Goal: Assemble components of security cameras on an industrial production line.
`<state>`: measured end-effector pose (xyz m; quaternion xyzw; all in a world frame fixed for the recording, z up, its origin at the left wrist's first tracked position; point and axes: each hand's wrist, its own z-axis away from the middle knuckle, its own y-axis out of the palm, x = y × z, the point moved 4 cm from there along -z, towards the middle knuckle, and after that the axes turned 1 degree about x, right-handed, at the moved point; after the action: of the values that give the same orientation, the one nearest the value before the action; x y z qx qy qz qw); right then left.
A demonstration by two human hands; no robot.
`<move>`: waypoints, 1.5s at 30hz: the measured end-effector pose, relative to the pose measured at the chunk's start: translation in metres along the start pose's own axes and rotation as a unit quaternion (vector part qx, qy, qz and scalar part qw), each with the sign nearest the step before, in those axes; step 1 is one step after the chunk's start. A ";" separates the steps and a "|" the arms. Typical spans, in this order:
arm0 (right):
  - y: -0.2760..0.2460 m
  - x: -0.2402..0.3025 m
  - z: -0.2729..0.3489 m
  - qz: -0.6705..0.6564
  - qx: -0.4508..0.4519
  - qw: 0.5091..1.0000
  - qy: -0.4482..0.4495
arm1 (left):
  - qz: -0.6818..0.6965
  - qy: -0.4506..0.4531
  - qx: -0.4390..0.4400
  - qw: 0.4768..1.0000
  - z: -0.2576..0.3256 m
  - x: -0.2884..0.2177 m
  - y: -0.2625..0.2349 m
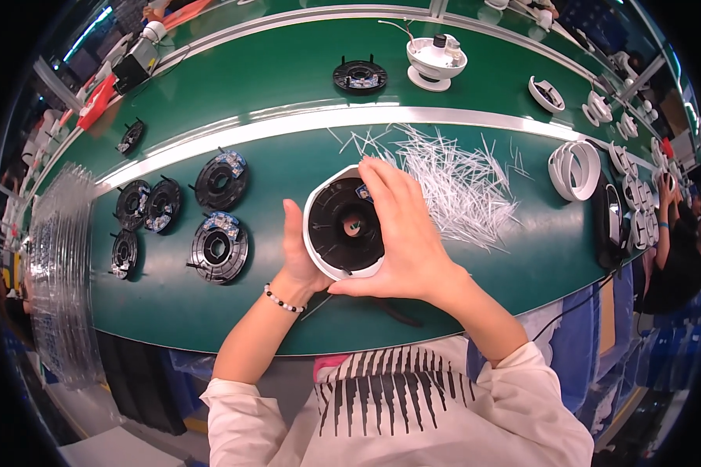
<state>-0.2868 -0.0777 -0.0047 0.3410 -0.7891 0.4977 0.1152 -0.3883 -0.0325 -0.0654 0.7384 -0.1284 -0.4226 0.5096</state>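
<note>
Above the green table I hold a white round housing with a black round disc seated inside it. The disc has a hole in its middle, and a bit of blue circuit board shows at its upper right. My right hand wraps the right side, fingers over the far rim and thumb along the near edge. Against the lower left side rests my left hand, thumb raised beside the rim; its other fingers are hidden behind the housing. A dark cable lies on the table just below my hands.
Several black discs with blue boards lie at left. Beyond my right hand spreads a pile of thin white strips. White rings stand at right near a black case. A conveyor carries a white base. Clear plastic trays are stacked far left.
</note>
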 end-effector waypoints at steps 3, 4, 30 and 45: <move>0.009 -0.002 0.004 -0.009 -0.035 0.999 0.014 | 0.030 0.031 -0.050 0.998 0.002 -0.002 -0.002; 0.014 -0.002 0.007 -0.009 -0.039 0.999 0.017 | 0.028 0.028 -0.049 0.998 0.000 -0.001 -0.001; -0.207 -0.258 0.138 0.335 -0.244 0.855 0.311 | -0.212 0.153 -0.390 0.883 -0.217 -0.160 -0.186; -0.202 -0.198 0.113 0.330 -0.389 0.856 0.082 | -0.893 0.276 -0.014 0.354 -0.342 -0.058 -0.062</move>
<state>0.0094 -0.1465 -0.0193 -0.0543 -0.9723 0.1848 0.1323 -0.1807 0.2514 -0.0476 0.4855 0.7610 -0.4028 -0.1511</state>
